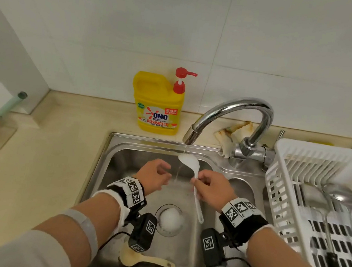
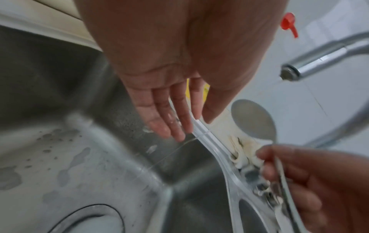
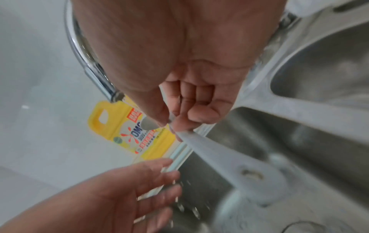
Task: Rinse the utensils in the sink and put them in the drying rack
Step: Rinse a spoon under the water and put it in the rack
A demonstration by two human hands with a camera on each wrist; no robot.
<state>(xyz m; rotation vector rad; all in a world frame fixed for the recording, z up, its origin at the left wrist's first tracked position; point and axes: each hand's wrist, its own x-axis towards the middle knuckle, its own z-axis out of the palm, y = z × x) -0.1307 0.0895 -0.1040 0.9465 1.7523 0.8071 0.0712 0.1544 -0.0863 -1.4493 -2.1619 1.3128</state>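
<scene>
My right hand (image 1: 200, 182) pinches the thin handle of a white plastic spoon (image 1: 189, 161) and holds its bowl under the thin stream from the tap (image 1: 237, 110). In the right wrist view the right hand's fingers (image 3: 179, 116) curl round the handle (image 3: 219, 156). My left hand (image 1: 160, 173) hovers empty just left of the stream over the steel sink (image 1: 119, 157); its wet fingers (image 2: 175, 121) are loosely spread. A beige rice spoon (image 1: 144, 261) lies on the sink floor near the front wall. The white drying rack (image 1: 316, 157) stands to the right with metal utensils (image 1: 338, 198) in it.
A yellow dish soap bottle (image 1: 158, 106) with a red pump stands behind the sink. A crumpled cloth (image 1: 236, 130) lies by the tap base. Something white covers the round drain (image 1: 169, 219). Beige counter stretches to the left.
</scene>
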